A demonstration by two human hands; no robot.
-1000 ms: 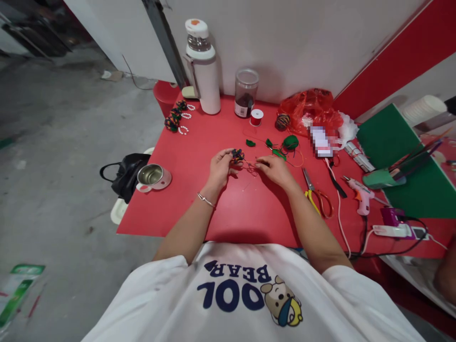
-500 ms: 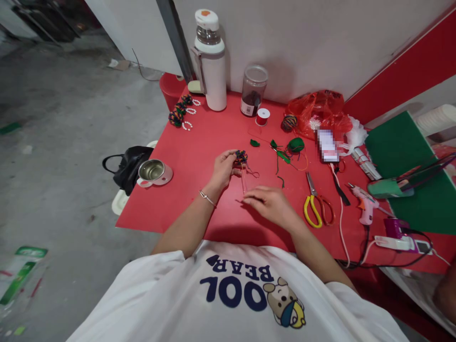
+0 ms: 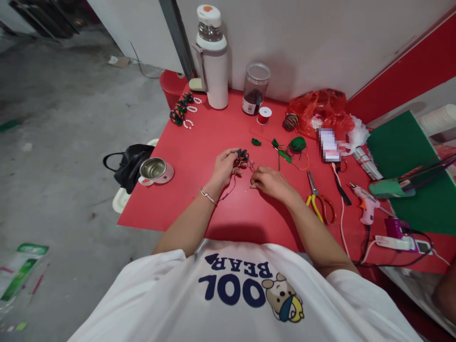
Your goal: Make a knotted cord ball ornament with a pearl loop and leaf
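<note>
Between the thumb and fingers of my left hand [image 3: 226, 166] is a small multicoloured yarn piece [image 3: 242, 156], dark with green, orange and purple flecks. One loose strand [image 3: 231, 187] hangs from it toward my left wrist. Just to the right, my right hand [image 3: 269, 182] has its fingers pinched together beside a thin dark strand [image 3: 252, 166] that comes from the piece. What lies between those fingertips is too small to make out. Beyond my hands are a green yarn scrap [image 3: 256, 142], a green-handled tool [image 3: 285, 156] and a green yarn ball [image 3: 297, 144].
To the right lie scissors [image 3: 317, 197], a pink glue gun [image 3: 369, 204] with cords, and a phone [image 3: 329, 144]. A metal cup [image 3: 156, 171] stands left. At the back are a large flask [image 3: 216, 71], a jar [image 3: 255, 90], a red spool [image 3: 264, 115] and finished-looking yarn pieces with beads [image 3: 181, 109].
My right hand has moved up and slightly right, closer to the yarn piece. The strand stretched down between my hands is gone from there; one now hangs by my left wrist.
</note>
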